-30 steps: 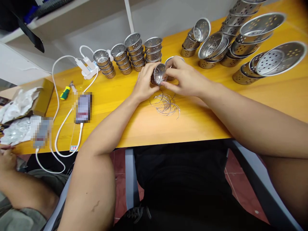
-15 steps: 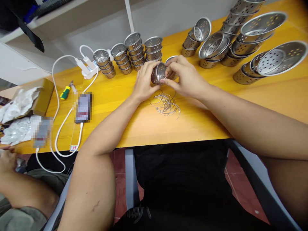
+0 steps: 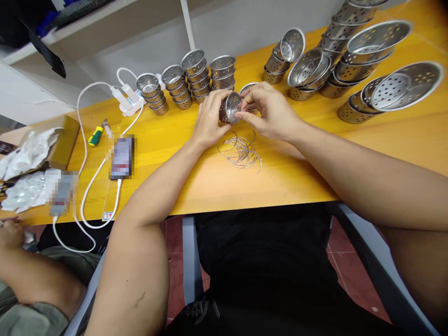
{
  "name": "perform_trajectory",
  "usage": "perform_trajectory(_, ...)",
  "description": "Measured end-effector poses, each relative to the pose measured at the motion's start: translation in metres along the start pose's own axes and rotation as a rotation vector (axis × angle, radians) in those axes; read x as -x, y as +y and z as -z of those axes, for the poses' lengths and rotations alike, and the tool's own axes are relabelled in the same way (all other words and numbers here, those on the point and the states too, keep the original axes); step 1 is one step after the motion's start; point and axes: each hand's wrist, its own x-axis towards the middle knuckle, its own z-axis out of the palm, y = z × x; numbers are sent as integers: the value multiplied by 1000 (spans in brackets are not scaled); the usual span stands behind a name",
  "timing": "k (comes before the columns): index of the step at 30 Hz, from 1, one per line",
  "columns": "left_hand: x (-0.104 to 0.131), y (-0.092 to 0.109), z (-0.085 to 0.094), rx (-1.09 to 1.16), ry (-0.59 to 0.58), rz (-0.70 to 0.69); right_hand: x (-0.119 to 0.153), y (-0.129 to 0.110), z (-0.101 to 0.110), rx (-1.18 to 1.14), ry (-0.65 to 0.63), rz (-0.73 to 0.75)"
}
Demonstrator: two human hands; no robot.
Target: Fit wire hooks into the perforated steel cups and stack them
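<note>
Left hand (image 3: 209, 120): curled around perforated cup (image 3: 231, 107).
Right hand (image 3: 269, 112): fingertips at cup's mouth; cannot tell whether pinching anything.
Cup position: tilted, between both hands, near wires (image 3: 242, 152) on counter (image 3: 217, 186).

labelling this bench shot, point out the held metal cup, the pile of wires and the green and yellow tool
Held metal cup (image 3: 232, 105): head view, on its inner wall.
Pile of wires (image 3: 242, 152): head view, on its dense middle.
Green and yellow tool (image 3: 95, 136): head view, on its handle.

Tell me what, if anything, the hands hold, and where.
The left hand holds a perforated metal cup by its outer side; the right hand is at its mouth, its grip unclear.
</note>
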Motion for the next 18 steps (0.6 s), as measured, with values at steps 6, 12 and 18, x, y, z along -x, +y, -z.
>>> perform_trajectory(6,-1,-19,-1,2,47,53,2,-3,6,-124,-68,72)
perform_trajectory(12,-2,-44,-6,-11,190,132,9,-3,4,-53,-280,172)
perform_trajectory(18,-1,-47,-12,18,204,136,10,-4,6,-8,-373,194)
